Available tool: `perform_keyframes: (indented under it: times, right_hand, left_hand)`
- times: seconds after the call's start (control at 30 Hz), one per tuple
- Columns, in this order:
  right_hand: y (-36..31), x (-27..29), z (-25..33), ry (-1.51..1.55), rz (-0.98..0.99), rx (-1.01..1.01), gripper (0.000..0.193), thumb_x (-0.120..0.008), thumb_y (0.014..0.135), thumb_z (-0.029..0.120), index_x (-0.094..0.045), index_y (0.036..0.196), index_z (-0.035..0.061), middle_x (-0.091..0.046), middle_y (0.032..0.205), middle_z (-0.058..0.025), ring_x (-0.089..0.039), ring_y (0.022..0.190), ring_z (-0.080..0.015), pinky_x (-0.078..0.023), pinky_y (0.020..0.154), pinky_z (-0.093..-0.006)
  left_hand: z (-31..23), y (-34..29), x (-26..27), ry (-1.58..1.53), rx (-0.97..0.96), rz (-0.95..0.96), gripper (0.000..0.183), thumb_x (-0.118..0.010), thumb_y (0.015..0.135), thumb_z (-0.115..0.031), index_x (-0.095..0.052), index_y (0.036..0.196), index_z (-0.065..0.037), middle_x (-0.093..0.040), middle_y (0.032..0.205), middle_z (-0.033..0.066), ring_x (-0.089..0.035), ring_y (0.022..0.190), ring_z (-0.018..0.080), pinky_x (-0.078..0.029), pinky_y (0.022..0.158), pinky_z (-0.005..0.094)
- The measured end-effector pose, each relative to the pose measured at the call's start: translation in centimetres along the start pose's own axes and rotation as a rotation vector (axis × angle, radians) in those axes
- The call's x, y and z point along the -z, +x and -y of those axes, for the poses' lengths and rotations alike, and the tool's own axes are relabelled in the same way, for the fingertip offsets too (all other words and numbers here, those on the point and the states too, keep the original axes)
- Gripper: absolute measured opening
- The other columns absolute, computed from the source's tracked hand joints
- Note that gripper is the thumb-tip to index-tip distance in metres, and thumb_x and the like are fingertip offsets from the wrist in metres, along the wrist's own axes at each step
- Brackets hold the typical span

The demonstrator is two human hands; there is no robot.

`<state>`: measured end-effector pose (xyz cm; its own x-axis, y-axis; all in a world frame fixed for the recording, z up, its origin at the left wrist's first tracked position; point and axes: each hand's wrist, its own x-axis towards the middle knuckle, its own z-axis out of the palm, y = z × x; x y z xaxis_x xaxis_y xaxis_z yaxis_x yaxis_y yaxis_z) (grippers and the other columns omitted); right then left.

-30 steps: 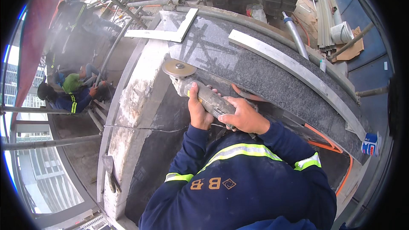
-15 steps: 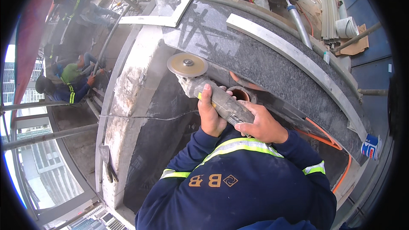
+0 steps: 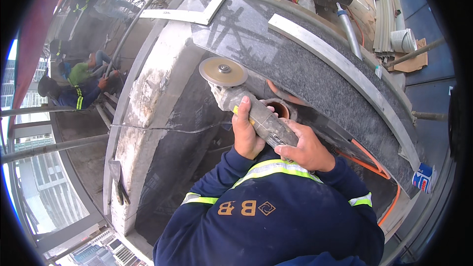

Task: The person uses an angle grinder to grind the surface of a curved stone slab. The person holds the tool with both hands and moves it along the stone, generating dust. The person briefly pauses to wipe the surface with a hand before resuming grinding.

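Note:
Both my hands grip a dusty grey angle grinder held out in front of my chest. My left hand wraps the body near its head, thumb along the top. Closed around the rear end of the body is my right hand. A tan cutting disc sits at the grinder's far left end, face up, close to the near edge of a dark granite slab. Whether the disc touches the slab I cannot tell. Behind the grinder shows the open end of a brown pipe.
An L-shaped white square and a long straight bar lie on the slab. A sealant gun leans beyond it, and a blue-white can stands at right. A trowel rests on the left ledge. Co-workers crouch at far left.
The view has shifted slightly, so the slab and its tools appear a little to the right. My grip on the angle grinder is unchanged.

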<state>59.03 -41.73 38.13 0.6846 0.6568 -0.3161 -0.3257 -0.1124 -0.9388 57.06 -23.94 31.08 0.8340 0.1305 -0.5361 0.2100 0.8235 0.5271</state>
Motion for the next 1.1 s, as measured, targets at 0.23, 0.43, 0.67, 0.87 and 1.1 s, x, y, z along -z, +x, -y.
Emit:
perform_keyframes:
  times: [0.23,0.43,0.67,0.87,1.1]
  right_hand:
    - [1.5,-0.4,0.6,0.000,0.036,-0.069,0.054,-0.073,0.089,0.014,-0.055,0.134,-0.0085,-0.067,0.103,-0.0101,-0.063,0.085,-0.0114,-0.053,0.077,-0.0292]
    - [3.2,-1.0,0.1,-0.063,0.003,0.041,0.055,-0.074,0.089,0.014,-0.054,0.135,-0.0081,-0.066,0.094,-0.0086,-0.063,0.072,-0.0101,-0.053,0.068,-0.0279]
    - [4.7,-1.8,0.4,-0.036,-0.003,-0.007,0.053,-0.072,0.090,0.015,-0.054,0.134,-0.0081,-0.065,0.090,-0.0079,-0.062,0.068,-0.0107,-0.052,0.061,-0.0281]
    - [5.7,-2.0,0.1,-0.017,-0.003,-0.026,0.056,-0.072,0.090,0.016,-0.053,0.138,-0.0071,-0.065,0.085,-0.0055,-0.061,0.064,-0.0083,-0.050,0.056,-0.0243]
    - [6.4,-1.9,-0.1,0.005,0.002,-0.030,0.057,-0.073,0.090,0.016,-0.053,0.138,-0.0077,-0.065,0.085,-0.0050,-0.060,0.064,-0.0070,-0.050,0.055,-0.0231]
  left_hand:
    - [-0.9,1.1,0.6,-0.051,-0.020,-0.007,0.065,-0.067,0.095,-0.058,-0.054,0.120,0.000,-0.064,0.101,0.0167,-0.067,0.094,0.0304,-0.058,0.086,0.0446]
    - [-2.1,2.1,1.0,-0.068,-0.012,0.035,0.065,-0.066,0.095,-0.058,-0.055,0.119,0.002,-0.065,0.100,0.0177,-0.067,0.091,0.0309,-0.058,0.085,0.0449]
    - [-2.6,4.0,1.9,-0.076,-0.061,0.007,0.065,-0.065,0.096,-0.058,-0.056,0.118,0.002,-0.066,0.096,0.0178,-0.067,0.088,0.0302,-0.058,0.083,0.0439]
    - [-3.5,4.9,2.2,-0.060,-0.068,0.020,0.067,-0.065,0.096,-0.058,-0.055,0.118,0.004,-0.066,0.096,0.0177,-0.068,0.088,0.0296,-0.058,0.083,0.0432]
    - [-4.0,5.3,2.2,-0.047,-0.060,0.016,0.068,-0.065,0.095,-0.058,-0.054,0.120,0.005,-0.066,0.097,0.0185,-0.069,0.087,0.0297,-0.059,0.082,0.0437]
